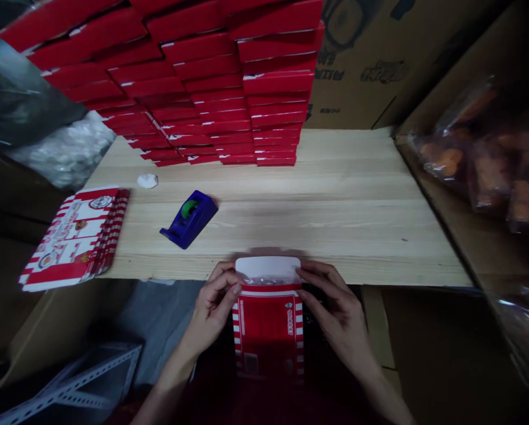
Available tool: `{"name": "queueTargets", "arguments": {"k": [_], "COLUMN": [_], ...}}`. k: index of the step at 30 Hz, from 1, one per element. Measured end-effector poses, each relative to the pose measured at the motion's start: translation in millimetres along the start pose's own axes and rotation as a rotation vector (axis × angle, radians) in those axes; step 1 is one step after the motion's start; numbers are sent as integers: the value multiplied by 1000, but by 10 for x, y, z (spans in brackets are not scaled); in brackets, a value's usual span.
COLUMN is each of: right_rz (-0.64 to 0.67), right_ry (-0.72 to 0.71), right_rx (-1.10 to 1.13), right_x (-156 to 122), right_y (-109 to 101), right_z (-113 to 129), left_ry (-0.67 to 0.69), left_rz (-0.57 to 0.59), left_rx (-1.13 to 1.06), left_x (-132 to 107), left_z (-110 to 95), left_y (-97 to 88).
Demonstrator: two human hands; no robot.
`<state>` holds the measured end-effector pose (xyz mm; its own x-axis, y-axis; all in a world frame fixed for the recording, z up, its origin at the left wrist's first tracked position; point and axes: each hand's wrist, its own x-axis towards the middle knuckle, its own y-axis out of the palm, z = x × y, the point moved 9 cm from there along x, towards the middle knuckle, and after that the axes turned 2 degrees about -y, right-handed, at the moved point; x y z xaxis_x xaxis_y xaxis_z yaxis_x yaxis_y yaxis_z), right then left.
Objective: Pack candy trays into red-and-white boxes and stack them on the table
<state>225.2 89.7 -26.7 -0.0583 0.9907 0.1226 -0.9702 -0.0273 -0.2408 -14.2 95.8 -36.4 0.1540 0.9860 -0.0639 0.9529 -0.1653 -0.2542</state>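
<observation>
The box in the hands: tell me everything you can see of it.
The box looks like thin, slightly glossy card: a red face, red-and-white striped side borders, small white print at upper right and a pale square at lower left. Its white flap is open at the far end, with clear plastic showing at the mouth. The left hand and right hand hold its upper corners, at the table's near edge. Its near end fades into shadow.
</observation>
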Motion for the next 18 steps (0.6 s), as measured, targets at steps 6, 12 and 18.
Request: {"name": "queueTargets", "arguments": {"k": [6, 12, 18], "right_rz": [-31, 18, 95], "right_ry": [139, 348, 334], "right_rx": [181, 372, 369], "right_x": [69, 113, 271], "right_y": [127, 261, 403], "right_z": [-353, -670, -621], "left_ry": [10, -17, -25], "left_rz": [-29, -85, -27], "left_rx": [-47, -14, -69], "left_x": [-31, 32, 148], "left_z": [16, 149, 243], "left_y": [55, 7, -83]}}
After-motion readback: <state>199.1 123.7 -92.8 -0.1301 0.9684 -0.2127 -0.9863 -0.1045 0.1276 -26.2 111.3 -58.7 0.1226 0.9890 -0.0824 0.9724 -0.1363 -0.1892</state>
